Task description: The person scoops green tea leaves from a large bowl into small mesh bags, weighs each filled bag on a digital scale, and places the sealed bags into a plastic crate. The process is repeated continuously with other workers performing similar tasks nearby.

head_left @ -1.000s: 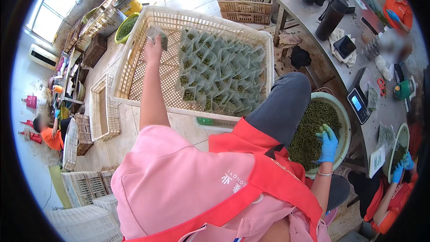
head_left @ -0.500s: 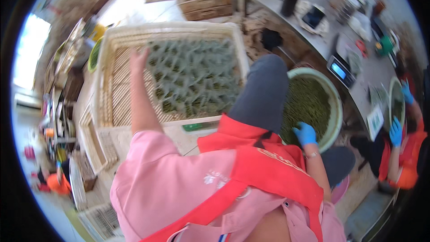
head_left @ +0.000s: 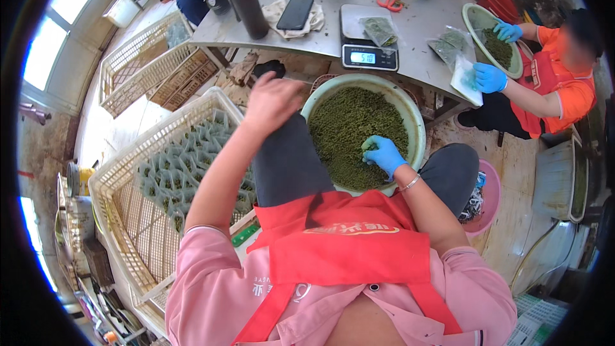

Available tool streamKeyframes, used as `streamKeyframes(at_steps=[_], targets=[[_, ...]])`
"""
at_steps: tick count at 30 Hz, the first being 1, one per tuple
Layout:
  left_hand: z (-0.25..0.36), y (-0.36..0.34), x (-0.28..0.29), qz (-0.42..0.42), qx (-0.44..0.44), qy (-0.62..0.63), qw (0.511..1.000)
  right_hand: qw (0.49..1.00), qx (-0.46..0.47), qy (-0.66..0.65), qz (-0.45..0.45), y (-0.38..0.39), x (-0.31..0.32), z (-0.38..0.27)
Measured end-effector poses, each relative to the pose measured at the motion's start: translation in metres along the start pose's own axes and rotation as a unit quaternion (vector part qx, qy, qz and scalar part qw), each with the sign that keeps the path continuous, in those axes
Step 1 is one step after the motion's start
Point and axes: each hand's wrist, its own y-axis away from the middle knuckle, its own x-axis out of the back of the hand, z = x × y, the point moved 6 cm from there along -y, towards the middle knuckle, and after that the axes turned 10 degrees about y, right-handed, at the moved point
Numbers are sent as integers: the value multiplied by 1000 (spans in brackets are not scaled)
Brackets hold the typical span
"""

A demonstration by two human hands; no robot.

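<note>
My left hand [head_left: 274,101], bare and a little blurred, is raised over my left knee, beside the rim of the round pale-green basin [head_left: 418,115]. Its fingers look apart, with nothing visible in them. Small green peppercorns [head_left: 349,118] fill much of the basin. Just above them is my right hand [head_left: 384,155] in a blue glove, its fingers curled together around some green peppercorns, though the palm side is partly hidden. To the left, a cream plastic crate [head_left: 138,253] holds rows of clear bags [head_left: 192,166] with green contents, standing close together.
On the metal table [head_left: 301,41] are a digital scale [head_left: 368,54] bearing a filled bag, a phone [head_left: 295,14], a dark tumbler [head_left: 246,6] and red scissors [head_left: 391,3]. At right, a co-worker [head_left: 544,90] in blue gloves handles another basin [head_left: 471,22]. A pink tub [head_left: 490,198] stands by my right knee.
My left hand has left the crate of bags and come right, towards the basin. My view has turned to the right. The gloved right hand stays at the peppercorns, fingers now more curled.
</note>
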Motion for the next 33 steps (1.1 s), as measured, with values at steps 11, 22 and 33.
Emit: streamKeyframes(at_steps=[11, 22, 33], targets=[[-13, -29, -116, -5, 129, 88, 988, 926, 134, -288, 203, -40, 98, -130], [-24, -41, -101, 60, 147, 119, 980, 941, 57, -274, 191, -37, 70, -61], [-92, -47, -107, 215, 315, 264, 886, 891, 258, 123, 353, -28, 104, -125]])
